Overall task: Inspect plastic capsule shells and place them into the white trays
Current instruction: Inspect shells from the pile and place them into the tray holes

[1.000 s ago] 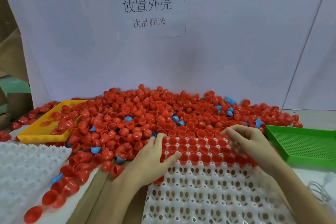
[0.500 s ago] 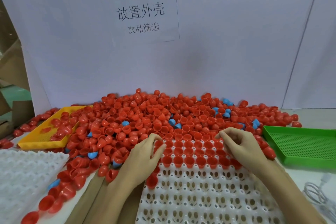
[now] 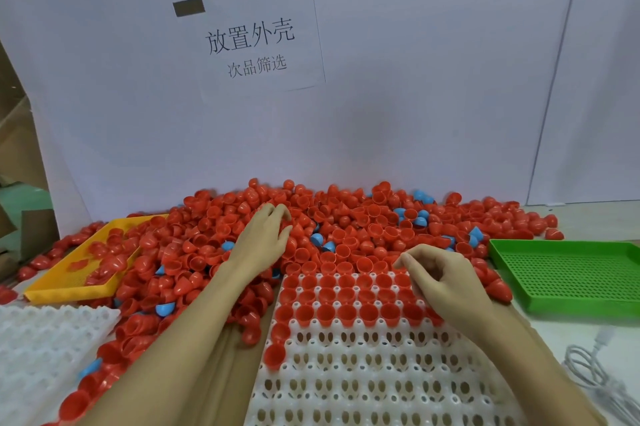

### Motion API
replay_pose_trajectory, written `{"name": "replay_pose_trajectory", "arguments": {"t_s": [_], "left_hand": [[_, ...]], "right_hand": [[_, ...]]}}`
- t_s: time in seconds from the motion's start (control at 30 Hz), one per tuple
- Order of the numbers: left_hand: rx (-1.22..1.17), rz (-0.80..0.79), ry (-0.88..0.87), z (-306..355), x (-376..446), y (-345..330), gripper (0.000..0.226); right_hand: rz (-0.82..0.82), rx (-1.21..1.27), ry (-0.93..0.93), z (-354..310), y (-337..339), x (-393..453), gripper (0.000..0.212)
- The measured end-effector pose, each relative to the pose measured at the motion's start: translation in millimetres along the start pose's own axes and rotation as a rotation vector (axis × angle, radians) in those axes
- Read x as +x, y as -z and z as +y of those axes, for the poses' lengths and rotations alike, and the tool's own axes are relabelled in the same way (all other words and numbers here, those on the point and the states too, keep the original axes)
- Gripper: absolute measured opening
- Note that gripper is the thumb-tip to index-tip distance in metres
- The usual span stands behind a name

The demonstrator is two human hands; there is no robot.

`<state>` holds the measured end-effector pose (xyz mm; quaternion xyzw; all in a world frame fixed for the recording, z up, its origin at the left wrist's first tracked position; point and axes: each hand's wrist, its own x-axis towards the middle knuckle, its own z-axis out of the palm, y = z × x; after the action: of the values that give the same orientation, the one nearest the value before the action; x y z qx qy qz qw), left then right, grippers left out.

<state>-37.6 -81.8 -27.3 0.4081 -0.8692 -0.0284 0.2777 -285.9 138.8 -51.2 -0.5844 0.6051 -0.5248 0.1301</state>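
Capsule shells (image 3: 346,228), mostly red with a few blue ones mixed in, lie in a broad heap on the worktop (image 3: 585,218) just beyond the far edge of the white tray (image 3: 363,380). That tray sits nearest the person, and its three far rows of pockets hold red shells with their open sides up; two more red shells sit in its left column just below those rows, while the pockets nearer the person show bare holes.

The left hand (image 3: 263,238) reaches past the tray's far left corner into the heap, palm down, its fingers (image 3: 277,212) loosely bent and resting among the shells; whether its grip holds one I cannot tell. The right hand (image 3: 440,280) hovers over the tray's far right corner, fingers curled inward with thumb and forefinger drawn close together in a narrow grip; nothing clearly shows between them.

Left of the tray, beyond spilled shells, a second white tray (image 3: 45,349) lies at the near left edge of view. Further back on that side a yellow tray (image 3: 69,290) holds some red shells. Right of the tray a green perforated tray (image 3: 568,273) sits beside the heap, and a white cable (image 3: 595,370) coils near its front edge. Behind the heap stands a white board bearing a paper sign (image 3: 256,38) printed with Chinese characters.
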Motion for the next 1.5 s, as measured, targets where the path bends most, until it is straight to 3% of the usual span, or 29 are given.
{"name": "replay_pose_trajectory", "arguments": {"t_s": [0.13, 0.33, 0.43, 0.57, 0.7, 0.83, 1.07, 1.23, 1.5], "left_hand": [[0.015, -0.116, -0.024, 7.9, 13.9, -8.7, 0.015], [-0.128, 0.033, 0.083, 18.0, 6.1, -25.7, 0.02], [-0.1, 0.129, -0.067, 24.6, -3.1, -16.8, 0.021], [-0.184, 0.174, -0.329, 59.5, -37.8, 0.1, 0.018], [-0.358, 0.196, -0.435, 95.7, -87.4, -1.0, 0.016], [-0.53, 0.215, -0.354, 112.9, -115.2, -5.2, 0.031], [-0.599, 0.296, -0.295, 108.7, -119.1, -4.9, 0.053], [-0.81, 0.228, -0.129, 100.4, -123.1, 4.9, 0.027], [-0.885, 0.172, -0.048, 104.0, -125.7, 11.7, 0.023]], "right_hand": [[0.005, -0.011, -0.002, -0.7, 0.1, -0.5, 0.022], [0.001, -0.02, -0.009, -8.1, 1.7, -2.7, 0.021], [-0.004, 0.006, -0.028, -13.5, 6.3, -3.4, 0.023], [-0.12, 0.284, -0.154, -25.2, 15.0, -5.4, 0.027], [-0.254, 0.302, -0.146, -39.0, 14.7, -12.9, 0.019], [-0.468, 0.23, -0.131, -41.9, 9.7, -17.6, 0.039], [-0.469, 0.374, -0.121, -43.8, 2.3, -18.1, 0.024], [-0.549, 0.518, -0.188, -42.3, 1.6, -17.8, 0.028], [-0.572, 0.601, -0.218, -41.9, -0.6, -16.9, 0.034]]}}
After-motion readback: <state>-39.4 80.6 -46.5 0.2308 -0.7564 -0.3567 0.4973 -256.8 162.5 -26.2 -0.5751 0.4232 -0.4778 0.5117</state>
